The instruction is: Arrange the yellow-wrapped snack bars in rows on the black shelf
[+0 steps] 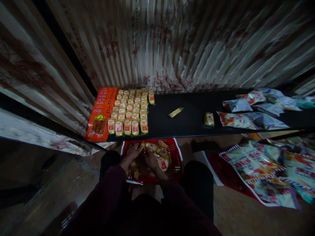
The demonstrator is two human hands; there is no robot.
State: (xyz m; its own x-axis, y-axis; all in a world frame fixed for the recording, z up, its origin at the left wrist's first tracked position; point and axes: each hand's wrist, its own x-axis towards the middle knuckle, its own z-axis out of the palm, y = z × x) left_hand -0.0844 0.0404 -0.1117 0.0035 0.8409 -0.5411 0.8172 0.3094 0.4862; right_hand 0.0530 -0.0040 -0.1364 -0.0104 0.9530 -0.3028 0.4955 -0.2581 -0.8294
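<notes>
Between my knees sits a red basket [179, 154] with a white rim, holding several small clear-wrapped snacks [161, 151]. My left hand [132, 153] is in its left part, fingers closed at a wrapped biscuit packet [141, 146]. Close beside it, my right hand [150, 160] reaches down among the snacks; its fingers are dim and partly hidden. A round wrapped cake with a red label [162, 164] lies just right of that hand. On the black shelf [182, 126] behind, rows of small wrapped cakes [130, 109] stand at the left.
Orange snack packs [100, 111] overlap at the shelf's left end. One stick-shaped packet [176, 112] and one wrapped cake [209, 119] lie mid-shelf. White chip bags [238, 120] rest at the right. A second red basket [221, 170] on the floor is heaped with larger bags [261, 164].
</notes>
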